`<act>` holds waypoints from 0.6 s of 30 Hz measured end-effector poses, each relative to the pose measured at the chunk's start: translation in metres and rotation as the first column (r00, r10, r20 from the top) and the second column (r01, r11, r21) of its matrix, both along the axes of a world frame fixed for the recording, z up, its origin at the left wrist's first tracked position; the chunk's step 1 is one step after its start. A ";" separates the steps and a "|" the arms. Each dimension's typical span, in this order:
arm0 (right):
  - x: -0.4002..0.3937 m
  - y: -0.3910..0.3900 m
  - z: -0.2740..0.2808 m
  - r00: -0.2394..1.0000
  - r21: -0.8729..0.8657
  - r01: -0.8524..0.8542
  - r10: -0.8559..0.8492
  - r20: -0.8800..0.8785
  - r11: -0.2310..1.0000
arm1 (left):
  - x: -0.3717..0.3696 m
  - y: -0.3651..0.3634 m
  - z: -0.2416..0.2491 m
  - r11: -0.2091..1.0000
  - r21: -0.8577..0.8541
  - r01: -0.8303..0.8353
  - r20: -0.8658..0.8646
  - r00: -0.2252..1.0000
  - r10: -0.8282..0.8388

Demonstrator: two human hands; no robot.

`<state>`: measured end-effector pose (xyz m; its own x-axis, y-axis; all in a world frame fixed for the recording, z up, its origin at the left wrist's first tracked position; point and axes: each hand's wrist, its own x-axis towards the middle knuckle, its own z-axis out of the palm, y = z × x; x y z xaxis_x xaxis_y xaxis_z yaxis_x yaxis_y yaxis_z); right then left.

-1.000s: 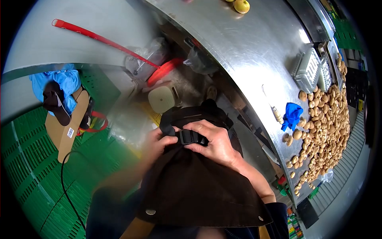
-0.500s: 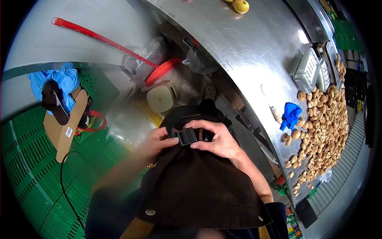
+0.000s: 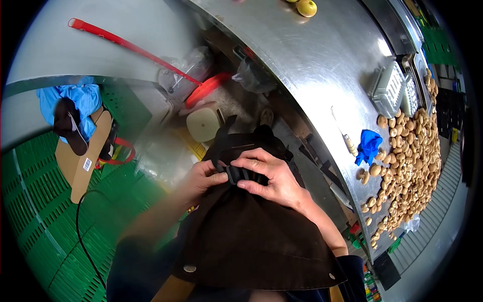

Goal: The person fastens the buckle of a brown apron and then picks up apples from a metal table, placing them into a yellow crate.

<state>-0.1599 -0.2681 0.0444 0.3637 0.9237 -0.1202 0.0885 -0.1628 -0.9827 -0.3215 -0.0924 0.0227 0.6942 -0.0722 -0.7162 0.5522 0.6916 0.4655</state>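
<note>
A black plastic buckle [image 3: 234, 174] sits between my two hands, over a dark brown cloth [image 3: 251, 236] with metal snaps at its lower corners. My left hand [image 3: 204, 177] pinches the buckle's left end and the black strap [image 3: 225, 132], whose loose tail stands up above it. From the right, my right hand [image 3: 271, 176] grips the buckle with the thumb below and the fingers above, covering part of it. The cloth hangs in folds from the buckle toward my body.
On the steel table [image 3: 302, 65] lie many brown mushrooms [image 3: 410, 166], a knife [image 3: 347, 140], a blue cloth [image 3: 369, 146] and a scale [image 3: 410, 93]. A red long-handled tool [image 3: 136, 49] leans at left. Cardboard [image 3: 83, 163] rests on green crates [image 3: 40, 201].
My right hand has shifted slightly left and its fingers have closed further over the buckle. The strap's loose tail now stands up above my left hand.
</note>
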 end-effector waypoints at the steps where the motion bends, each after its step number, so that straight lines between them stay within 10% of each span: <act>1: 0.001 0.001 0.001 1.000 -0.008 -0.005 0.005 0.010 1.000 | 0.002 0.001 0.003 1.000 -0.006 0.016 0.000 1.000 -0.016; 12: 0.001 0.004 0.014 0.996 -0.155 -0.020 0.034 0.083 0.988 | 0.008 -0.005 0.010 0.998 0.050 0.024 -0.019 1.000 -0.023; 18: -0.001 -0.002 -0.011 0.984 0.132 0.028 -0.004 -0.177 0.991 | 0.017 -0.009 0.019 0.990 0.136 0.040 0.000 0.999 -0.040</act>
